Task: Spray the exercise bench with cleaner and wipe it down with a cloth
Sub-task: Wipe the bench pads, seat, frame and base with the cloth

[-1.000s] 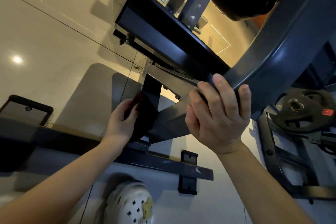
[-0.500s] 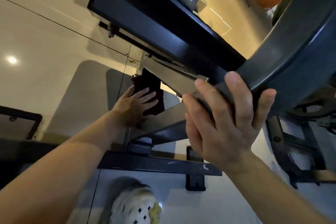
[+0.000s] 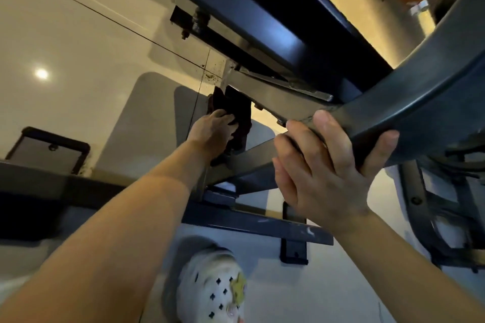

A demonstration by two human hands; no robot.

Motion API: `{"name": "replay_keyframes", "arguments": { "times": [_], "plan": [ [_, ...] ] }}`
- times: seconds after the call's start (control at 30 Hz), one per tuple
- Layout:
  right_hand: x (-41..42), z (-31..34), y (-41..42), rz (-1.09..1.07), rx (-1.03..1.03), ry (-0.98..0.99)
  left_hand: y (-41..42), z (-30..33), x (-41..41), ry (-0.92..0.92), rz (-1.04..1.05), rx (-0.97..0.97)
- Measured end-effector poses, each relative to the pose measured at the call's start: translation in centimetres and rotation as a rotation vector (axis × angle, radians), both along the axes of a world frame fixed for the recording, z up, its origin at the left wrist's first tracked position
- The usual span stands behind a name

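Observation:
The exercise bench [image 3: 262, 16] is seen from low down: a dark padded seat over a grey steel frame. My left hand [image 3: 214, 131] presses a dark cloth [image 3: 240, 113] against the upright post under the seat, fingers curled over the cloth. My right hand [image 3: 322, 165] grips a wide curved dark bar [image 3: 409, 102] of the frame, thumb on its near face and fingers wrapped beneath. No spray bottle is in view.
A dark floor crossbar [image 3: 252, 223] with a black foot bracket [image 3: 294, 249] lies below the hands. My white clog [image 3: 212, 288] stands on the grey mat. A black-framed plate [image 3: 49, 152] sits on the glossy tile floor at left. More dark frame parts [image 3: 446, 217] stand at right.
My left hand has slid the cloth up the post toward the seat. The view has tilted upward and moved closer. My right hand stays on the curved bar.

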State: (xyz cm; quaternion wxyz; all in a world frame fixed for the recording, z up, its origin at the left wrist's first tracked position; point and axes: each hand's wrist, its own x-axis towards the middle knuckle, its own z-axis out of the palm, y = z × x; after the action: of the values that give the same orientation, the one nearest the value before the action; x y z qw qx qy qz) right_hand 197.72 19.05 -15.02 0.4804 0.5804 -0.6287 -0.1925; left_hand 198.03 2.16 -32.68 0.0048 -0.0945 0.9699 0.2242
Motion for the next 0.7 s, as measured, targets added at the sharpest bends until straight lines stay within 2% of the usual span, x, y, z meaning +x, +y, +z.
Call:
{"name": "replay_keyframes", "arguments": {
  "times": [0.1, 0.23, 0.43, 0.53, 0.6, 0.7],
  "plan": [
    [0.2, -0.1, -0.2, 0.005, -0.028, -0.037, -0.3, 0.1, 2.8, -0.002, -0.150, -0.112],
    [0.5, -0.7, -0.5, 0.040, -0.071, -0.157, -1.6, 0.2, 3.9, -0.031, -0.189, -0.081],
    [0.5, -0.7, -0.2, 0.043, -0.035, -0.225, -1.1, 0.0, 0.5, -0.117, -0.250, -0.200],
    [0.1, -0.9, -0.1, 0.021, -0.017, -0.245, -0.8, 0.2, -2.6, -0.139, -0.223, -0.108],
    [0.1, -1.1, 0.1, 0.016, -0.012, -0.253, 0.0, -0.4, -3.8, -0.137, -0.177, -0.117],
    [-0.1, -0.8, 0.1, 0.015, 0.022, -0.148, 0.8, -1.3, -4.4, -0.100, -0.059, -0.096]
  ]
}}
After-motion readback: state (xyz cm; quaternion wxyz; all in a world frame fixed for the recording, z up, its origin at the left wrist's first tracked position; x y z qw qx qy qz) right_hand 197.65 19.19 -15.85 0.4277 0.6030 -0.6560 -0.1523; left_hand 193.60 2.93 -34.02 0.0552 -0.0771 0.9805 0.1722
